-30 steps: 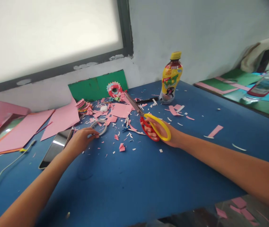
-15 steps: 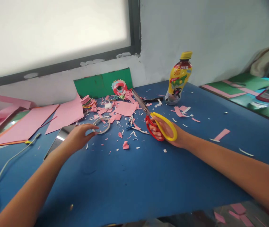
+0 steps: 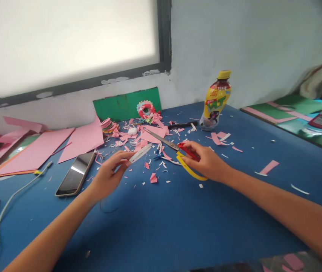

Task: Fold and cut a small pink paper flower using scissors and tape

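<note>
Between the fingertips of my left hand (image 3: 115, 170) is a narrow white ring, a roll of tape (image 3: 140, 153), seen almost edge-on above the table. My right hand (image 3: 207, 160) grips scissors (image 3: 190, 172) with one red and one yellow handle; their metal blades point up and left over the scraps. Pink and white paper scraps (image 3: 153, 178) lie scattered beneath and around both hands. A blue-tipped thin item (image 3: 158, 156) rests among them, its kind unclear. Behind the scraps, a red, white and blue paper ring (image 3: 145, 109) leans on a green board (image 3: 125, 104).
A phone (image 3: 76, 174) lies left of my left hand, with a white cable (image 3: 10, 200) farther left. Pink sheets (image 3: 36, 151) cover the table's back left. A drink bottle (image 3: 216, 100) and a black pen (image 3: 182, 125) are beyond my right hand. Another table (image 3: 293, 113) stands at right.
My left hand has lifted the tape roll off the table and tilted it edge-on, moving right. My right hand has turned the scissors, so the blades lie flatter and point more to the left.
</note>
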`<action>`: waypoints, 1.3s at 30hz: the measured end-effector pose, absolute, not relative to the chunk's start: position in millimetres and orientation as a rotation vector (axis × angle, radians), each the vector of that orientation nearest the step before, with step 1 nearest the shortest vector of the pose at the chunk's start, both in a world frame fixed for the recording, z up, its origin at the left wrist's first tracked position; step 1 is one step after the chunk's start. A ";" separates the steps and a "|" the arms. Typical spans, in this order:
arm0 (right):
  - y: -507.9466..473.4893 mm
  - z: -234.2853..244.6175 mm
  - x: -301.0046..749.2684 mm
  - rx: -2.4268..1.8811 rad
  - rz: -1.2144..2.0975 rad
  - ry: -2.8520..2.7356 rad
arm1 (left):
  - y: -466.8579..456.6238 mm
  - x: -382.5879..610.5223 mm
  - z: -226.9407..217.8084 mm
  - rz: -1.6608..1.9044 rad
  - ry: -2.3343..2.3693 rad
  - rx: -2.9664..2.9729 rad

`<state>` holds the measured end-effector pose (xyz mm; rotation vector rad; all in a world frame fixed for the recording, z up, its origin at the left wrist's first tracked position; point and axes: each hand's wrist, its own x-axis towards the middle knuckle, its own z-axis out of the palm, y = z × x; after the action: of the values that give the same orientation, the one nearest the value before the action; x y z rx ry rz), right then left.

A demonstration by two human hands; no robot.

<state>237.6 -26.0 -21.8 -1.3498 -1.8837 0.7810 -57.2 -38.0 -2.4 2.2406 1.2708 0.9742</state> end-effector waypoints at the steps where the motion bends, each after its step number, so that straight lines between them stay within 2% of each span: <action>1: -26.6 -21.4 237.2 -1.371 0.688 -1.948 | -40.7 -55.0 -2.2 0.981 1.206 2.200; 4: -27.5 -22.0 235.0 -1.384 0.619 -2.017 | -45.0 -50.6 -1.9 0.970 1.151 2.034; 8: -29.1 -23.9 233.3 -1.378 0.602 -2.111 | -45.2 -51.0 0.6 0.785 1.221 1.902; 18: -30.5 -24.7 236.4 -1.282 0.420 -2.352 | -39.1 -59.6 -0.7 0.777 1.491 2.258; 24: -31.1 -24.4 234.1 -1.321 0.357 -2.397 | -37.1 -66.6 4.1 0.615 1.664 2.262; 30: -29.5 -27.0 234.4 -1.332 0.296 -2.398 | -43.7 -63.7 11.5 0.534 1.592 2.310; 39: -28.9 -29.9 233.9 -1.351 0.280 -2.386 | -42.5 -60.0 6.5 0.642 1.383 2.249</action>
<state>233.9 -28.9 -29.9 -1.3507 -2.3856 0.2799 -60.0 -42.5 6.5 2.2493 1.3833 0.6421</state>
